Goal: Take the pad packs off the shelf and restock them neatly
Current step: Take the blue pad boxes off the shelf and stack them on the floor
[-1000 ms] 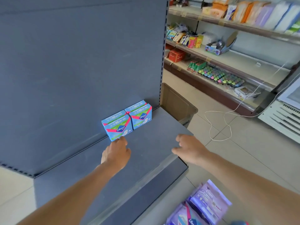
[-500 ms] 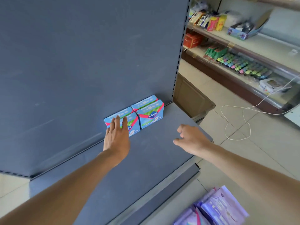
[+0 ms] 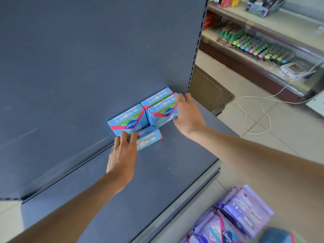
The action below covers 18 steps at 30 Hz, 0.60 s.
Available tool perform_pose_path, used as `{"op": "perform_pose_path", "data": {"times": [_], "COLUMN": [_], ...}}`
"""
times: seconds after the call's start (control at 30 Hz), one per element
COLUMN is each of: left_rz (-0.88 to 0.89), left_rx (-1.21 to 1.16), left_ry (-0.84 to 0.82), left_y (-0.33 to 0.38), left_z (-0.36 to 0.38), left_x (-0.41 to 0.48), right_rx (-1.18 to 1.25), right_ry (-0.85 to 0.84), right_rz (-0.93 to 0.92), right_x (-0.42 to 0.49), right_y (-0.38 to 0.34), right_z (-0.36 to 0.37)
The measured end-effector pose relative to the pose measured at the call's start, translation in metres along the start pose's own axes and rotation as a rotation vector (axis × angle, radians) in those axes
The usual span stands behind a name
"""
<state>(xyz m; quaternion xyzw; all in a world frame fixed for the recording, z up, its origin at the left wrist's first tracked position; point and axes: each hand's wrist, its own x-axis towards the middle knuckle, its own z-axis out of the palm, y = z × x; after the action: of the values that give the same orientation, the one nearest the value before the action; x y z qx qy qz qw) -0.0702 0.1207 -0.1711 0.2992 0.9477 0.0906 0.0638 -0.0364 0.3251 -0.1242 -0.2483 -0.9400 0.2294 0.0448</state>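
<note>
Blue pad packs [image 3: 128, 120] stand at back of grey shelf [image 3: 157, 172], against rear panel [image 3: 87, 67]. Left hand [image 3: 122, 155] fingers curled together on flat pack [image 3: 149, 139] lying just in front. Right hand [image 3: 189, 116] thumb and fingers pinch right-hand upright pack [image 3: 163, 112]

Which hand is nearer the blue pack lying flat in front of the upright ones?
Left. The left hand grips the left end of the flat pack; the right hand is apart from it, gripping the right upright pack.
</note>
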Motion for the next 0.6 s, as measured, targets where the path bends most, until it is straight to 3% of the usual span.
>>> {"op": "perform_pose_path", "data": {"times": [0.27, 0.47, 0.6], "left_rz": [0.125, 0.161, 0.190], "left_rx": [-0.155, -0.222, -0.329], "left_ry": [0.045, 0.041, -0.016], "left_y": [-0.014, -0.020, -0.019], "left_z": [-0.002, 0.000, -0.007], "left_x": [-0.018, -0.017, -0.017], "right_rx": [-0.230, -0.557, -0.643], "right_ry": [-0.193, -0.076, -0.028], "right_rz": [-0.155, -0.291, -0.360], "right_x": [0.015, 0.010, 0.010], "right_y": [0.003, 0.003, 0.008], "right_z": [0.026, 0.022, 0.022]}}
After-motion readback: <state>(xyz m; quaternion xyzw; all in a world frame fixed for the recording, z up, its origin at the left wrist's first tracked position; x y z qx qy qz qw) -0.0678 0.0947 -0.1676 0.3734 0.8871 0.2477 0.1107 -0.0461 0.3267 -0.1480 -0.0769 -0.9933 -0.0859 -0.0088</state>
